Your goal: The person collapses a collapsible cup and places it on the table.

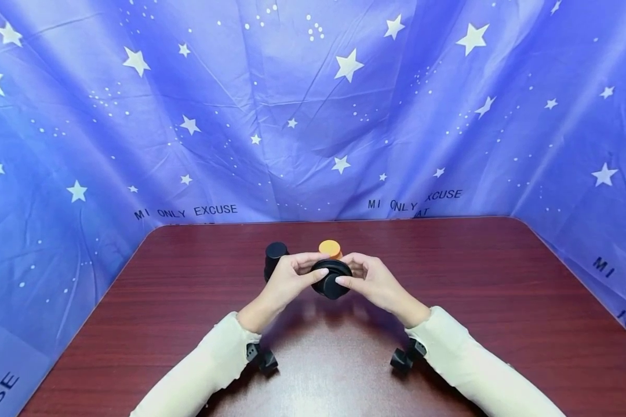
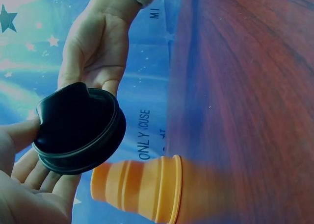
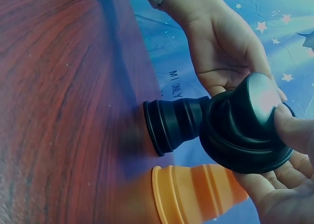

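Observation:
Both hands hold a black collapsible cup (image 1: pixel 332 285) above the table, at the middle of the head view. The cup is partly folded and tilted; its thick ringed edge and a bent-in wall show in the right wrist view. My left hand (image 1: pixel 287 282) pinches its left side, thumb on the near face and fingers behind. Likewise my right hand (image 1: pixel 378 284) pinches the right side, thumb pressing the near face. Just beyond the held cup stands an orange collapsible cup (image 2: pixel 142 189), wide rim down and unfolded. A second black collapsible cup (image 3: pixel 174 123), also rim down, stands beyond the left hand.
The dark red wooden table (image 1: pixel 162 324) reflects light near its front. Blue cloth (image 1: pixel 292 75) with white stars hangs along the back and both sides. Small black devices (image 1: pixel 263 359) sit at both wrists.

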A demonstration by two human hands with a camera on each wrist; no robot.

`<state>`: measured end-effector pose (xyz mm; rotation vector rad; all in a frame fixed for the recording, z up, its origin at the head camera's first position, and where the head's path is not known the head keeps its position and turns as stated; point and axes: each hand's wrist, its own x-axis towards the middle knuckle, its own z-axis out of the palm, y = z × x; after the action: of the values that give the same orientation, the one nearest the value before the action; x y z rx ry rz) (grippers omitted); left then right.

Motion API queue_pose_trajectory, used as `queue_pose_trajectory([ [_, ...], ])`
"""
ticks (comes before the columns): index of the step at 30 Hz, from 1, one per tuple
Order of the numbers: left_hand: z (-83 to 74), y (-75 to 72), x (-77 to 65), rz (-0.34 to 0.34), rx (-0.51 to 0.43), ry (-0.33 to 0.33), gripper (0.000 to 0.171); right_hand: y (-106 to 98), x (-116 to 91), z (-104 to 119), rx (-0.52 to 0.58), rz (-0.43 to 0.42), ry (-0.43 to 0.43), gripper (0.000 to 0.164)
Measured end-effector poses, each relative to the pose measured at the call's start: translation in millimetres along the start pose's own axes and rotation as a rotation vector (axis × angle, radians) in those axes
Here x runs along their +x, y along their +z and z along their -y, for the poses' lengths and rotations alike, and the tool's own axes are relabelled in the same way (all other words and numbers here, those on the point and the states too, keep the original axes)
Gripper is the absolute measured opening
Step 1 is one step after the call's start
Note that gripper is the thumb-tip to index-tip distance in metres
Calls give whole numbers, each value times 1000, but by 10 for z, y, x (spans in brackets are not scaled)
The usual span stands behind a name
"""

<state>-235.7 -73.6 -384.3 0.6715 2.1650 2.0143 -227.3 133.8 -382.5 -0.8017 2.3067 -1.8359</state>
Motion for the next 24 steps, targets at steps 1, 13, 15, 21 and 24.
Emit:
queue_pose_trajectory([
  [1, -4, -6, -2, -1, 0, 3, 37, -6, -1, -1, 4, -1, -4, 24],
  [13, -14, -6, -1, 56, -49, 33, 40, -47, 33, 5, 85, -68, -37, 25],
  [15, -8, -6, 3, 51, -43, 42, 39, -46, 39, 9, 81, -72, -34, 25],
  [21, 4, -16, 12, 46, -21, 66, 36, -43, 54, 5, 58, -77, -28, 26],
  [24, 2, -16, 17, 43, -1, 79, 34, -41, 60, -1, 42, -75, -24, 26],
])
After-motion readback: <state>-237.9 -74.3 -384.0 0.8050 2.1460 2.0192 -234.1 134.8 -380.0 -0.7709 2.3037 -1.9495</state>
